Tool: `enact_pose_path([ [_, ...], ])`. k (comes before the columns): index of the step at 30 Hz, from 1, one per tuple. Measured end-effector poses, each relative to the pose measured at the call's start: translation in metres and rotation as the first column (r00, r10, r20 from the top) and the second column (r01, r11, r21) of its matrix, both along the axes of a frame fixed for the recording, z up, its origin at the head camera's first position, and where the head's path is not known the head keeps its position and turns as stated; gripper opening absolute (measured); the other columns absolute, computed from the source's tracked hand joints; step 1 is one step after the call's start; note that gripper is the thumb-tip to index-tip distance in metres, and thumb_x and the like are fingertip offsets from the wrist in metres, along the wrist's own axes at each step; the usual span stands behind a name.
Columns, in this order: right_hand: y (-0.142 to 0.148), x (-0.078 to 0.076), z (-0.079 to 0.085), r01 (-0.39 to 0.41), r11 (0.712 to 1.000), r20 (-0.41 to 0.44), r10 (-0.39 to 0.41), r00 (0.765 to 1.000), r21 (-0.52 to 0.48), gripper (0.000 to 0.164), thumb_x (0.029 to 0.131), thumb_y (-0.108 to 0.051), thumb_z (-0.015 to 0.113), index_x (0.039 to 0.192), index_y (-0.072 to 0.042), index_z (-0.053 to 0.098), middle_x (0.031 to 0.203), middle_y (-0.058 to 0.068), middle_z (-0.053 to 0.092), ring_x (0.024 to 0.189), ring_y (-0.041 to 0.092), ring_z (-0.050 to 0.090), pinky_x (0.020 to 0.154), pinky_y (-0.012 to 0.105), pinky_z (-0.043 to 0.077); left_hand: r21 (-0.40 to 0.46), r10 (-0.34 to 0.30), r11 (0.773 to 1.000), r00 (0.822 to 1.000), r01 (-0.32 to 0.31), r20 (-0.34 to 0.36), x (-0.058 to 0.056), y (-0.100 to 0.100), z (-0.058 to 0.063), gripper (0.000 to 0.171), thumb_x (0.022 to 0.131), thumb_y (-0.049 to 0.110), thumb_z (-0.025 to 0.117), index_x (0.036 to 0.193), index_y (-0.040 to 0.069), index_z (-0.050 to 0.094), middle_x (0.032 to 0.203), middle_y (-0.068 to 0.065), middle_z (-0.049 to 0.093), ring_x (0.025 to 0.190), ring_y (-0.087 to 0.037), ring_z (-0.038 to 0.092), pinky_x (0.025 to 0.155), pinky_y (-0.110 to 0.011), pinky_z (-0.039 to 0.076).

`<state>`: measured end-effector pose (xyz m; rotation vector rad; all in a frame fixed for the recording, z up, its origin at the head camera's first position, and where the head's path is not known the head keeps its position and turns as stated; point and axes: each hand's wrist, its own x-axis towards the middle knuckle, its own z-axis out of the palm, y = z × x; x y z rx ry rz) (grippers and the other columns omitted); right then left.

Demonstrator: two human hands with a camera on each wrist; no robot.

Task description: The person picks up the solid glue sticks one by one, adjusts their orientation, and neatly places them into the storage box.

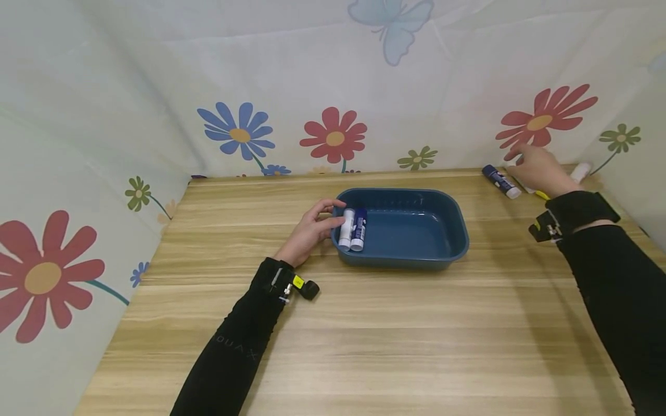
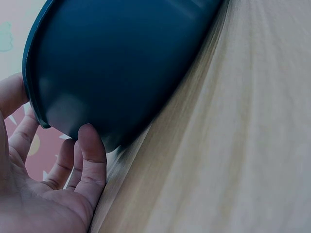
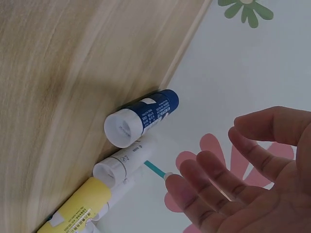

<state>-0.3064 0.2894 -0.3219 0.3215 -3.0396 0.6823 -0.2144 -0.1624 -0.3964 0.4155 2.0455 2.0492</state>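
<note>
At the left end of a blue plastic tub (image 1: 406, 263), my left hand (image 1: 311, 232) holds the rim, its thumb over the edge and other fingers against the outer wall (image 2: 121, 63). Inside, by that end, a white glue stick (image 1: 346, 230) and a dark blue glue stick (image 1: 358, 230) lie side by side. My right hand (image 1: 541, 169), fingers loosely bent, hovers over more glue sticks at the back right, holding nothing. Below it are a blue glue stick (image 3: 143, 116), a white one (image 3: 121, 162) and a yellow one (image 3: 80, 208).
Another white stick (image 1: 580, 171) lies behind the right wrist, in the back right corner. A floral cloth (image 1: 291, 75) rises behind the wooden table (image 1: 395, 335) and along its sides. Each wrist wears a black strap with a small camera.
</note>
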Motion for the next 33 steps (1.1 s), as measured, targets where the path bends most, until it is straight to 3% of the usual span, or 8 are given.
enact_pose_path([
  [11,-0.001,-0.010,-0.012,0.003,1.000,0.024,-0.003,1.000,0.014,0.038,0.089,-0.014,0.046,0.118,0.010,0.044,0.109,0.037,0.044,0.093,0.046,0.046,0.074,0.057,0.041,-0.004,0.004,1.000,1.000,-0.004,-0.004,0.001,-0.001,0.001,0.038,0.089,0.023,0.061,0.124,0.013,0.051,0.121,-0.017,0.033,0.105,-0.035,0.047,0.084,-0.043,0.045],
  [21,0.000,-0.017,-0.027,-0.031,0.999,0.039,0.031,0.999,0.019,0.038,0.092,-0.016,0.044,0.120,0.011,0.044,0.115,0.041,0.041,0.106,0.052,0.040,0.084,0.062,0.036,0.013,-0.001,1.000,1.000,0.001,-0.005,0.001,0.001,0.001,0.036,0.091,0.018,0.058,0.125,0.010,0.050,0.123,-0.018,0.033,0.104,-0.035,0.048,0.084,-0.042,0.046],
  [25,0.001,-0.020,-0.033,-0.060,0.997,0.047,0.058,0.997,0.045,0.037,0.091,-0.012,0.044,0.121,0.009,0.045,0.114,0.038,0.044,0.088,0.043,0.047,0.074,0.054,0.039,0.014,-0.009,1.000,1.000,0.009,-0.003,-0.003,0.001,-0.002,0.037,0.092,0.017,0.057,0.127,0.008,0.048,0.125,-0.020,0.032,0.105,-0.036,0.048,0.085,-0.043,0.046],
  [28,0.001,-0.022,-0.037,-0.077,0.995,0.031,0.076,0.997,0.058,0.036,0.090,-0.009,0.045,0.121,0.009,0.046,0.108,0.034,0.048,0.070,0.034,0.044,0.065,0.047,0.035,0.021,-0.012,1.000,1.000,0.012,-0.003,-0.008,-0.001,-0.011,0.039,0.091,0.018,0.058,0.127,0.009,0.048,0.125,-0.019,0.032,0.105,-0.035,0.048,0.085,-0.042,0.046],
  [33,0.000,-0.025,-0.040,-0.073,0.996,0.031,0.071,0.997,0.051,0.036,0.088,-0.008,0.046,0.120,0.009,0.046,0.111,0.036,0.046,0.071,0.034,0.043,0.063,0.045,0.035,0.032,0.003,0.999,1.000,-0.003,0.001,-0.016,-0.003,-0.023,0.039,0.089,0.022,0.061,0.126,0.014,0.050,0.125,-0.014,0.033,0.105,-0.031,0.049,0.083,-0.039,0.048],
])
